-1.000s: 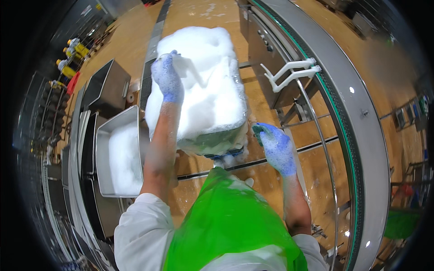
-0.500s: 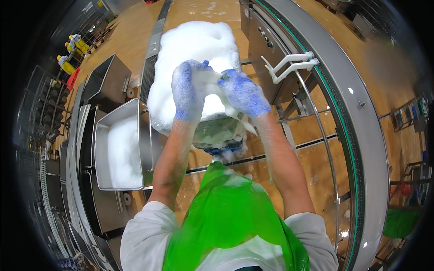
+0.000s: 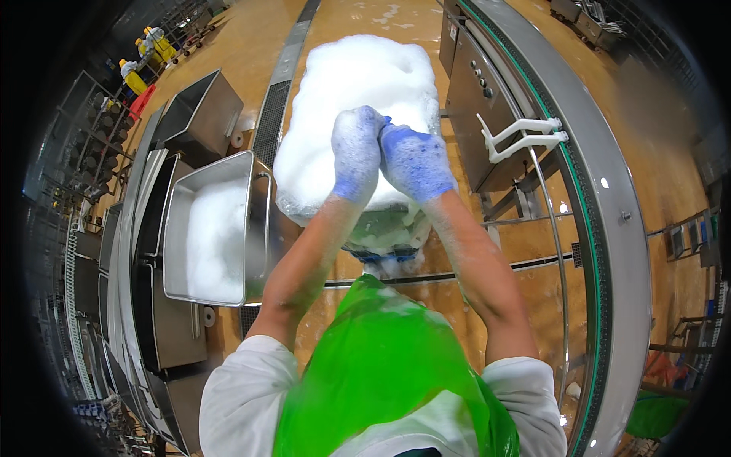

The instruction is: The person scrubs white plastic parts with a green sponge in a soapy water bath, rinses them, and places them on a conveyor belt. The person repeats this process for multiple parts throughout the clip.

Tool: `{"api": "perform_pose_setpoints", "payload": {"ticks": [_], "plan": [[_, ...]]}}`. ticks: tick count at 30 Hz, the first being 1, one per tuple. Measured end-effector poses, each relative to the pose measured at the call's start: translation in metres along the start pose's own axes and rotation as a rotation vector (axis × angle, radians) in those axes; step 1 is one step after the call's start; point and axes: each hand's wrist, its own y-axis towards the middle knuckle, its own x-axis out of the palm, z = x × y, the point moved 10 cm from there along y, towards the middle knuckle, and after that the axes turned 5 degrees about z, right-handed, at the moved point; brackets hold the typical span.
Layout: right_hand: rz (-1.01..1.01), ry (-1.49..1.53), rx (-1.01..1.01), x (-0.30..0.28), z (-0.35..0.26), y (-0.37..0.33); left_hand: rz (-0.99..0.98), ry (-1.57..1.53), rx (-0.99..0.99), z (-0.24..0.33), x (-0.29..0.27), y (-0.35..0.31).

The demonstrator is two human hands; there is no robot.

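My left hand (image 3: 356,154) and my right hand (image 3: 416,162) wear blue gloves coated in suds. They meet, fingers closed, above a thick heap of white foam (image 3: 367,72). Whatever they grip between them is hidden by the gloves and suds. The foam covers a tub with a see-through front wall (image 3: 383,231), where cloudy water and pale shapes show. Something blue (image 3: 381,254) lies beneath the tub's near end. My forearms reach in over a green apron (image 3: 388,350).
A steel bin (image 3: 257,221) with foam inside stands at left, beside more steel bins (image 3: 215,114). A conveyor (image 3: 618,213) curves along the right, with white brackets (image 3: 525,137) and a steel cabinet (image 3: 474,99). Several people (image 3: 156,44) in yellow are far left.
My hands have come together; before, they were apart with a pale, limp piece between them and a bit of dark green in the right. The view has shifted slightly left.
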Motion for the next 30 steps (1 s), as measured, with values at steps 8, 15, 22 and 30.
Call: {"api": "perform_pose_setpoints", "payload": {"ticks": [8,15,22,30], "plan": [[-0.311,0.249,0.287,0.040,0.027,0.020,-0.012,-0.158,-0.115,-0.016,-0.021,0.043],[-0.061,0.205,-0.030,0.031,0.004,0.080,-0.261,0.641,0.333,-0.006,-0.008,0.084],[-0.291,0.562,0.108,0.069,0.003,0.087,-0.205,-0.484,-0.208,-0.004,-0.037,0.139],[-0.179,0.250,0.053,0.111,-0.012,0.111,-0.221,0.092,-0.227,-0.086,-0.018,0.141]]}}
